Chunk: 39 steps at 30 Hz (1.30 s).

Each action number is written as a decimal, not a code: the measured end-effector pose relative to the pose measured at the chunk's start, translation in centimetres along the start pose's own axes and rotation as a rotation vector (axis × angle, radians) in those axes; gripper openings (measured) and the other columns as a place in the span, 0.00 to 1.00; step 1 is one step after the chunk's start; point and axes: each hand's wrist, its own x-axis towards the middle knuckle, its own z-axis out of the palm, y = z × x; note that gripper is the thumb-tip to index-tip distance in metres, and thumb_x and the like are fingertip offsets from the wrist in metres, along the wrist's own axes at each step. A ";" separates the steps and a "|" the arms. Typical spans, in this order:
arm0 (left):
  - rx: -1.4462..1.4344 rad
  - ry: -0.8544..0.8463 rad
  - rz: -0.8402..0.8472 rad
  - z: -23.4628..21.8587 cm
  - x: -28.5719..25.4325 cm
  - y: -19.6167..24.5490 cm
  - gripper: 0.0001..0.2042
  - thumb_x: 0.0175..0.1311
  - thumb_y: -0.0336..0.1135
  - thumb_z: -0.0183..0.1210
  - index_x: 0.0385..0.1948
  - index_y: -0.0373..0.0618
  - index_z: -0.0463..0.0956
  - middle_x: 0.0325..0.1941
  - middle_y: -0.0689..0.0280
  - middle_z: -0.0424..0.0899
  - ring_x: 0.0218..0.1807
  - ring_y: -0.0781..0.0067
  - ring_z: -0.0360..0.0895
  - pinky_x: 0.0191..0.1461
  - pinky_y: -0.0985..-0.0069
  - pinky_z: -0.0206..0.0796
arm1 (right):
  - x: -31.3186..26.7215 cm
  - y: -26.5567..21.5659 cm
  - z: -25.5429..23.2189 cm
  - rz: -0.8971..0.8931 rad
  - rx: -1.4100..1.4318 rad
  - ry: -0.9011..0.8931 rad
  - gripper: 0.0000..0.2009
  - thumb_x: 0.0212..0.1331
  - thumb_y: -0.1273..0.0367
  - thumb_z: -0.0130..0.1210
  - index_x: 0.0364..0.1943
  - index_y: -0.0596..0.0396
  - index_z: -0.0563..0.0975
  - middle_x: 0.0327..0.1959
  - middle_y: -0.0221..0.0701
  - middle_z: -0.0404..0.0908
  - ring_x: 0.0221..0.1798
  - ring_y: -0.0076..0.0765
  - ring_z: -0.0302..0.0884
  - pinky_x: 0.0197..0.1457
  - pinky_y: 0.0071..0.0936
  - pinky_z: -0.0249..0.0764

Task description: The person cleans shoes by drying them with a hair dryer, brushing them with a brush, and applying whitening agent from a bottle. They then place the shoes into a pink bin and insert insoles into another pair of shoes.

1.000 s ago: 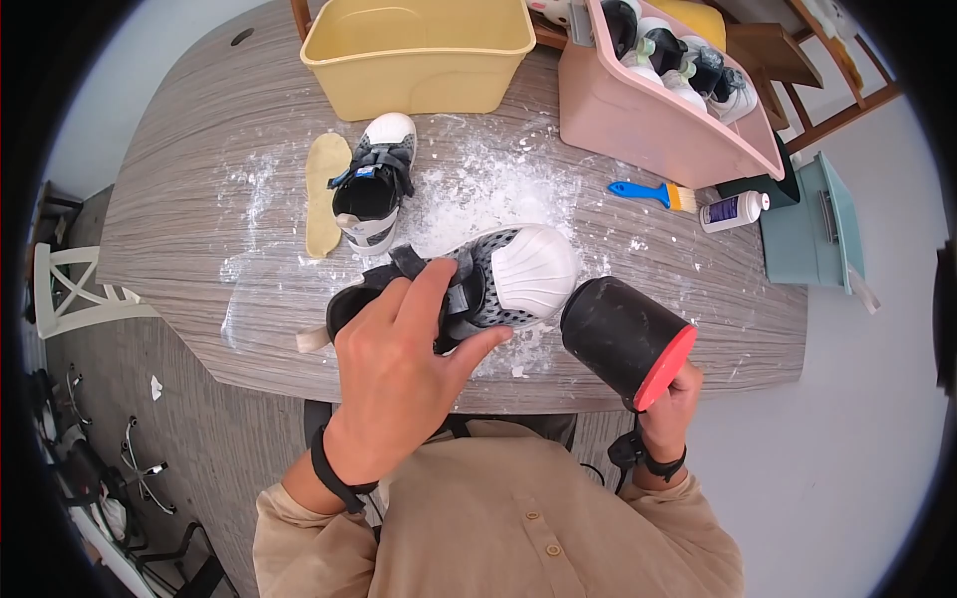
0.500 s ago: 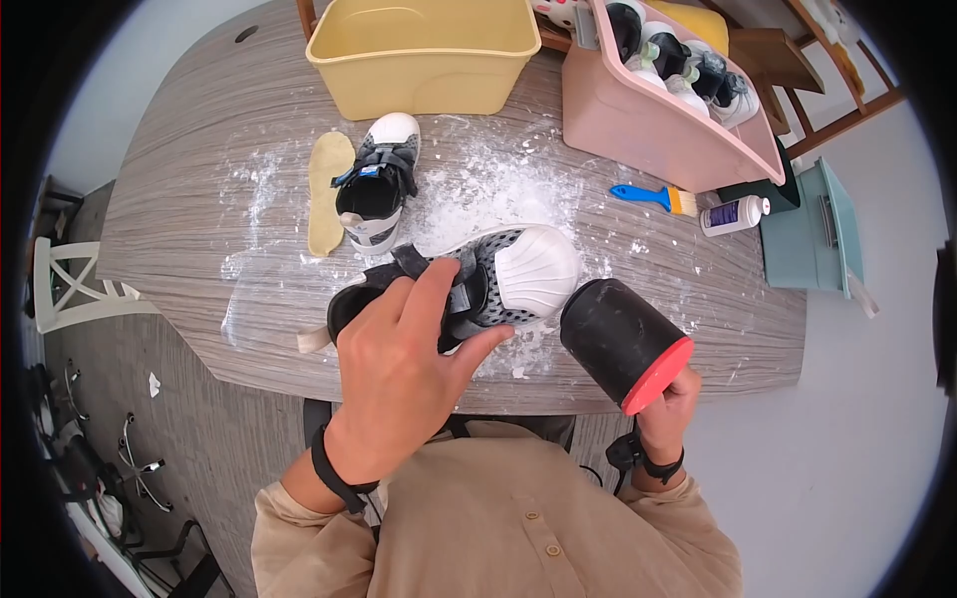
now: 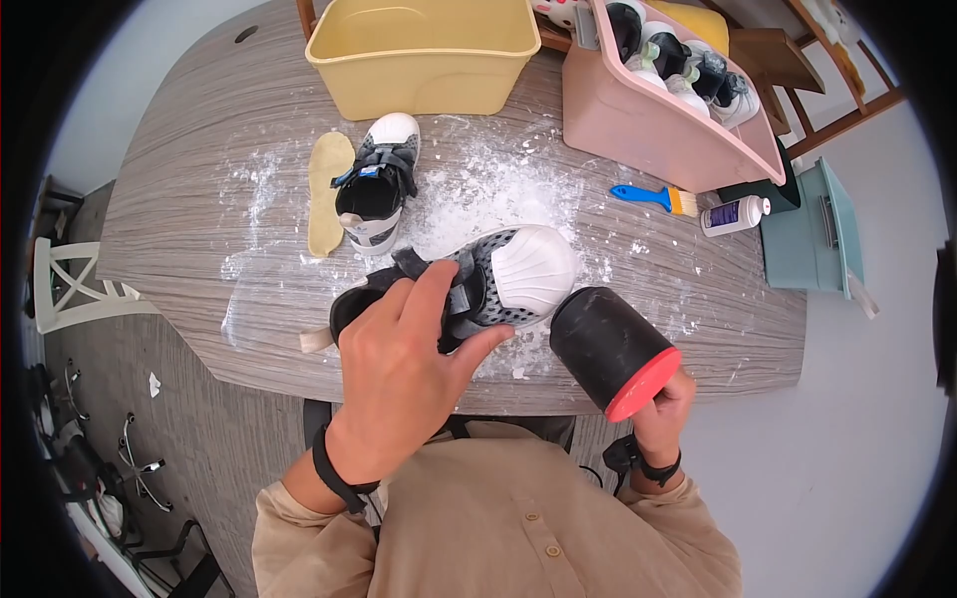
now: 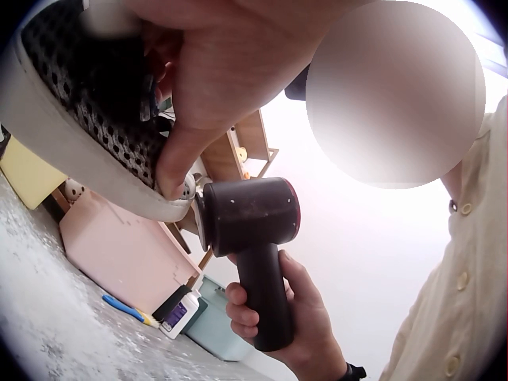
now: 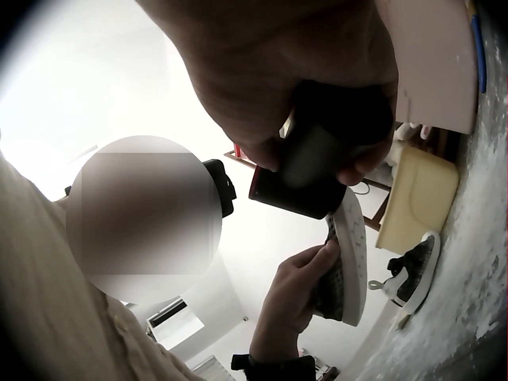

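Observation:
A black and white sneaker (image 3: 533, 274) with a speckled mesh upper is held above the table by my left hand (image 3: 399, 329), its fingers and thumb gripping the sides. My right hand (image 3: 666, 409) grips the handle of a black handheld tool (image 3: 603, 344) with a drum-shaped head and red end cap. In the left wrist view, the silvery front face of the tool's head (image 4: 250, 210) is right at the sneaker's white toe. The matching sneaker (image 3: 379, 184) stands on the table, beside a beige insole (image 3: 327, 194).
White powder and flakes (image 3: 498, 184) are scattered over the wood-grain table (image 3: 199, 130). A yellow bin (image 3: 424, 80) stands at the back, next to a pink bin (image 3: 658, 140) holding several shoes. A blue-handled brush (image 3: 648, 194) and a white bottle (image 3: 733, 214) lie at the right.
My right hand has shifted the tool slightly left along the sneaker's toe. The left hand and the sneaker it holds have barely moved.

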 end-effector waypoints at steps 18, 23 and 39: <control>-0.251 -0.190 -0.227 0.0 0.6 -1.5 0.31 0.35 0.38 0.78 0.44 0.35 0.76 0.20 0.71 0.66 0.22 0.83 0.60 0.24 0.85 0.54 | -2.0 1.6 -0.9 0.313 0.243 0.009 0.08 0.56 0.70 0.54 0.33 0.63 0.78 0.27 0.29 0.80 0.29 0.20 0.73 0.32 0.20 0.68; -0.276 -0.216 -0.228 0.2 0.6 -1.8 0.32 0.34 0.37 0.78 0.46 0.35 0.75 0.22 0.73 0.64 0.23 0.86 0.57 0.25 0.86 0.51 | -1.8 1.7 -0.9 0.254 0.250 0.015 0.09 0.57 0.69 0.54 0.32 0.63 0.78 0.26 0.29 0.79 0.26 0.20 0.71 0.29 0.19 0.66; -0.255 -0.239 -0.136 -0.2 0.6 -1.3 0.29 0.35 0.37 0.77 0.43 0.37 0.76 0.21 0.67 0.66 0.23 0.73 0.64 0.27 0.76 0.60 | -1.6 2.1 -1.4 0.233 0.230 0.008 0.13 0.61 0.66 0.51 0.34 0.66 0.78 0.26 0.31 0.80 0.27 0.22 0.74 0.30 0.20 0.69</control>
